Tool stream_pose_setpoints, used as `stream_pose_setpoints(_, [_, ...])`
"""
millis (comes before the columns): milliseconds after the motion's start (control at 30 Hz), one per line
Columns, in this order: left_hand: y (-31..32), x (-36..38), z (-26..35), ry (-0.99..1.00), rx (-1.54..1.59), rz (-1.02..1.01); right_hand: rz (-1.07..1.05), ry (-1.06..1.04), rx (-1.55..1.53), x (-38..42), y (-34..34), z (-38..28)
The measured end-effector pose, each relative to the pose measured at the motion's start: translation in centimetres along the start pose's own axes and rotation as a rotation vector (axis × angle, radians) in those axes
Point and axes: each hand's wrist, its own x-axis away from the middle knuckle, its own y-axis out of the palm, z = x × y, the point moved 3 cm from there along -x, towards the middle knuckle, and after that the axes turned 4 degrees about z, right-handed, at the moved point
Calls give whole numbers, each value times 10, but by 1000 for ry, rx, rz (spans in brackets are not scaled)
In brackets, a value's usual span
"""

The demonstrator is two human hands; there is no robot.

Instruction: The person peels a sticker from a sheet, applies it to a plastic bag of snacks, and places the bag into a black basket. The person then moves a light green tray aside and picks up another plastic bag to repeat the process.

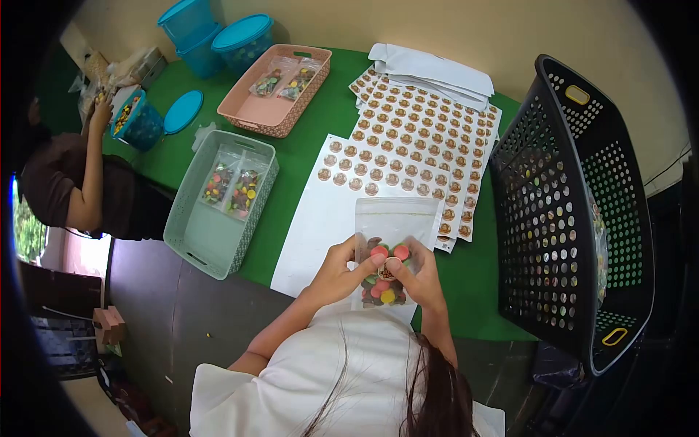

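Note:
A clear zip bag (pixel 397 218) of colourful round candies is held upright in front of my chest. My left hand (pixel 341 271) grips its left side, and my right hand (pixel 420 277) grips the right side. Both thumbs press on the bag's front, at a small round sticker (pixel 386 269) partly hidden by the right thumb. Red, green, yellow and dark candies show through the plastic. Behind the bag lie overlapping sticker sheets (pixel 408 135) printed with rows of round brown labels; the nearest sheet has a bare white lower part.
On the green table (pixel 298 156) stand a pale green basket (pixel 193 240) and a pink basket (pixel 240 109), each holding candy bags. A tall black basket (pixel 535 218) is on the right. Blue tubs (pixel 244 36) stand at the back. Another person (pixel 73 175) works at left beside an open candy tub (pixel 142 127).

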Motion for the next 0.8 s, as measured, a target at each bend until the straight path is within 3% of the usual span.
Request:
stream_pose_setpoints(133, [-1,-1,-4,-20,16,-38,-7,-25,65,0,2,-7])
stream_pose_setpoints(300, [-7,-3,-6,127,130,126,-79,11,96,-2,2,1])
stream_pose_setpoints(433, [-12,-3,4,89,188,230,-136,-23,159,-1,8,12])
stream_pose_setpoints(500, [-17,-1,3,-54,158,247,-195,-11,191,0,13,12])
stream_pose_setpoints(600, [-17,1,7,22,128,260,-246,50,189,0,14,9])
stream_pose_setpoints(633, [-18,0,5,24,128,260,-246,48,190,-1,15,9])
stream_pose_setpoints(700, [-18,0,7,225,5,284,-87,-185,89,-2,16,4])
stream_pose_setpoints(800, [-14,2,9,116,3,229,-26,-156,-143,-3,14,-3])
